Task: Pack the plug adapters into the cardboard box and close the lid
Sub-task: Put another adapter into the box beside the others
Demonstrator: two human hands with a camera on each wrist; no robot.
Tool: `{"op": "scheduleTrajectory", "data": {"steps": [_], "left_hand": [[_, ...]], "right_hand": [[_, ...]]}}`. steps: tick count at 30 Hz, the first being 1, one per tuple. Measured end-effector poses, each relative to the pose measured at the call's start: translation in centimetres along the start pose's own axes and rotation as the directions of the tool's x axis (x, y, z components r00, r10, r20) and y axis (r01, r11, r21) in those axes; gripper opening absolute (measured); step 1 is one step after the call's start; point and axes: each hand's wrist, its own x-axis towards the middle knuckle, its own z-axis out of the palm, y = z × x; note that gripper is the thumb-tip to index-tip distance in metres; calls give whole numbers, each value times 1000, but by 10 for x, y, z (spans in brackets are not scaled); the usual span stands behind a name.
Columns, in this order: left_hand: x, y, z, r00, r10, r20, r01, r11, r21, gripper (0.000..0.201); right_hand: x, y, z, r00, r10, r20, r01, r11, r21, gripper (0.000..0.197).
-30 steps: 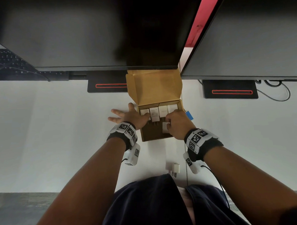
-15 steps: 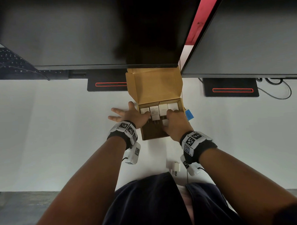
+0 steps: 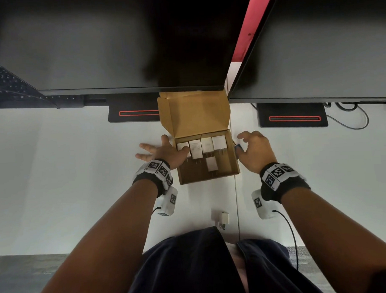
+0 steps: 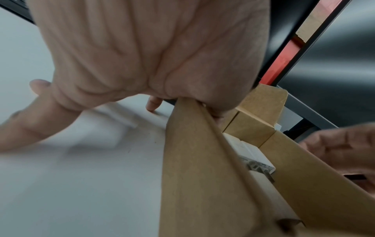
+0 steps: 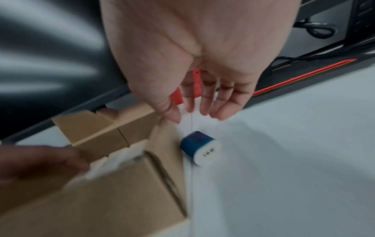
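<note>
The cardboard box (image 3: 189, 174) stands open on the white table, its lid (image 3: 197, 115) upright at the back. Several white plug adapters (image 3: 206, 144) lie in a row along its far side, and one more (image 3: 211, 164) lies nearer the middle. My left hand (image 3: 163, 151) rests on the box's left wall (image 4: 192, 160), fingers spread on the table. My right hand (image 3: 254, 148) hovers just right of the box, fingers relaxed and empty, over a blue adapter (image 5: 199, 146) on the table. Another white adapter (image 3: 222, 218) lies on the table close to my body.
Two black monitors (image 3: 117, 50) hang over the back of the table, their bases (image 3: 292, 117) behind the box. Cables (image 3: 352, 117) trail at the far right and a keyboard (image 3: 3, 86) sits far left. The table's near edge runs by my lap.
My right hand has let go of a white adapter inside the box and moved right, out over the blue adapter. The left hand has stayed on the box's left wall.
</note>
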Motion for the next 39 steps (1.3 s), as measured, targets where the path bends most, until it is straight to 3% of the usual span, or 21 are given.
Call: {"op": "scheduleTrajectory", "data": {"steps": [3,6,9,12,14,16,19,21,27,39], "left_hand": [[1,-1,0,1000,1,-2,-1,1000,11,87],[0,0,0,1000,2,-3,-2,1000,12,86],[-2,1,-1,1000,-1,-3,1,1000,1,84],[-3,1,-1,1000,0,-11,0,1000,5,85],[-4,1,-1,1000,-4,-16,4,1000,4,86],[-6,2,-2,1000,-2,-18,2,1000,1,87],[-8,3,-3,1000,6,-17,-6,1000,0,89],[-10,3,-4,1000,8,-15,-8,1000,-4,88],[-8,2,-3,1000,-2,-19,1,1000,-19,89],[0,1,2,1000,2,-28,-2,1000,1,90]], "right_hand": [[0,7,11,988,-89,126,98,993,-62,36],[-6,9,17,985,-78,155,90,993,-74,33],[-9,10,15,997,-34,66,38,998,-48,34],[-14,5,5,991,20,-135,1,988,154,37],[-19,-4,-4,977,9,-214,58,951,304,42],[-23,-16,-9,974,-82,-210,153,924,350,47],[-27,-27,-6,957,-275,-93,287,946,150,48],[-30,-30,1,948,-318,-5,318,948,-20,38],[-32,-35,11,909,-415,41,395,825,-404,16],[-36,-33,14,944,-304,124,328,847,-418,11]]}}
